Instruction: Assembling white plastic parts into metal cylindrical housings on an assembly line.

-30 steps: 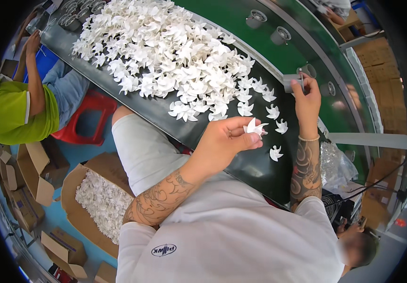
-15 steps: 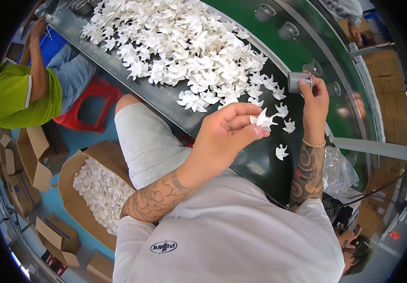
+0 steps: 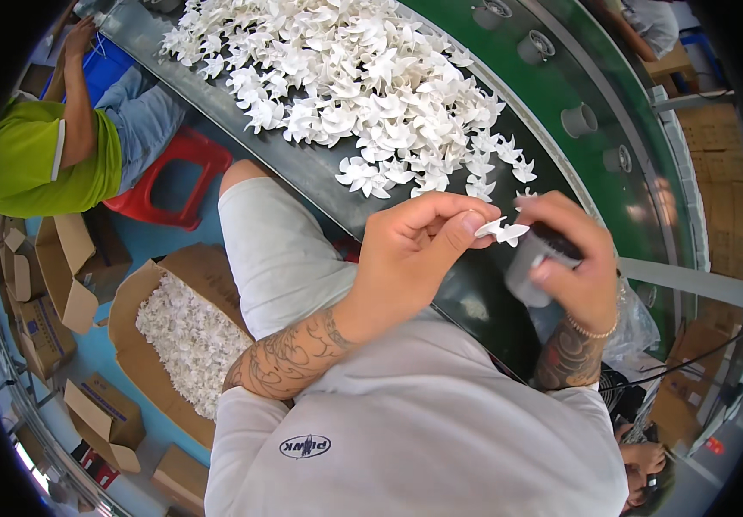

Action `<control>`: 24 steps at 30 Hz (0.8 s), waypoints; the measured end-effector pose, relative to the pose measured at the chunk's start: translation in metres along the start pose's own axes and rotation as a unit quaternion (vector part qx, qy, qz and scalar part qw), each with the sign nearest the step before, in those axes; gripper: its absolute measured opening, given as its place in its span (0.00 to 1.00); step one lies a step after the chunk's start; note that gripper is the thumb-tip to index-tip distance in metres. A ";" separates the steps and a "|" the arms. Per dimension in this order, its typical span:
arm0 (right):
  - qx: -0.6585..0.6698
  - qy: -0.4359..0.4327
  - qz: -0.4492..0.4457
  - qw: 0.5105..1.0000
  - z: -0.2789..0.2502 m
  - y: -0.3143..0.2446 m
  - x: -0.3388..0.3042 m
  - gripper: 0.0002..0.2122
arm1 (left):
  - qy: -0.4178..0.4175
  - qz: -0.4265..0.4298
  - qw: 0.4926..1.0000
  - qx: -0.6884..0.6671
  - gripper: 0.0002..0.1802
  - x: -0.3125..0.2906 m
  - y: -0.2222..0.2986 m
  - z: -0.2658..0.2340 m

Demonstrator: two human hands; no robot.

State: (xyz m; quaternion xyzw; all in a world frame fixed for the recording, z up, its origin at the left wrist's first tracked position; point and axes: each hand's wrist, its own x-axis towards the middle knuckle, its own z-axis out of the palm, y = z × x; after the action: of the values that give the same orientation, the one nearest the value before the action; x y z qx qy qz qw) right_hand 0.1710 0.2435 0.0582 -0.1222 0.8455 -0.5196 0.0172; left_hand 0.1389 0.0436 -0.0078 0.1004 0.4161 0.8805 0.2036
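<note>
A small white fan impeller point(image 3: 508, 231) is pinched between the thumb and fingers of my left hand point(image 3: 410, 246). Close beside it, my right hand point(image 3: 580, 258) grips a grey cylindrical motor housing point(image 3: 525, 274), blurred by motion. The housing's dark end tilts up toward the impeller; whether the two touch I cannot tell. Beyond my hands, a large heap of white impellers point(image 3: 363, 86) covers much of the dark worktop point(image 3: 255, 155), with a few strays at its near edge.
Grey housings point(image 3: 578, 121) stand spaced along a green conveyor point(image 3: 552, 86) at the right. On the floor at left, a carton point(image 3: 143, 340) holds many small white pieces. Another person in a green shirt point(image 3: 31, 159) sits by a red stool point(image 3: 186, 172). A clear plastic bag point(image 3: 634, 332) lies near my right forearm.
My right hand has come down and toward the left hand, tipping the housing so its dark end faces up. The left hand still pinches the impeller, now turned flatter.
</note>
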 end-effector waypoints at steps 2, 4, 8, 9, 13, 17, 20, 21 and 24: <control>-0.032 0.022 -0.027 0.999 0.018 -0.007 0.001 0.21 | 0.001 0.026 1.000 0.002 0.10 -0.001 -0.002 0.004; -0.070 0.065 -0.051 0.994 0.028 -0.005 0.000 0.20 | 0.005 0.054 0.999 0.006 0.10 -0.002 -0.003 0.004; -0.044 0.113 -0.053 0.991 0.038 0.001 0.001 0.15 | -0.022 0.071 0.989 0.126 0.09 -0.004 -0.002 -0.002; -0.041 0.131 -0.064 0.988 0.040 0.002 0.001 0.14 | -0.034 0.074 0.984 0.158 0.10 -0.004 -0.001 -0.002; -0.012 0.130 -0.058 0.990 0.041 0.009 -0.002 0.11 | -0.005 0.032 0.994 0.101 0.10 -0.005 0.001 0.003; 0.050 0.128 0.023 0.990 0.044 0.004 -0.003 0.10 | -0.023 0.022 0.998 0.060 0.10 -0.003 0.002 -0.002; 0.109 0.144 0.053 0.982 0.046 0.001 -0.001 0.09 | -0.025 0.029 0.998 0.049 0.09 -0.003 0.001 0.003; 0.102 0.145 0.049 0.983 0.047 0.001 -0.001 0.09 | -0.023 0.033 0.998 0.039 0.09 -0.004 0.000 0.005; 0.051 0.147 0.026 0.987 0.049 0.001 -0.001 0.09 | 0.000 0.028 0.997 0.076 0.08 -0.004 0.000 0.004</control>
State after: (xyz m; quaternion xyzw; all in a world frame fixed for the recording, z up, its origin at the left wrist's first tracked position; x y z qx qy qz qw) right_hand 0.1797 0.2014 0.0342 -0.0213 0.8138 -0.5741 -0.0873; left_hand 0.1444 0.0446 -0.0052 0.1273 0.4786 0.8519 0.1704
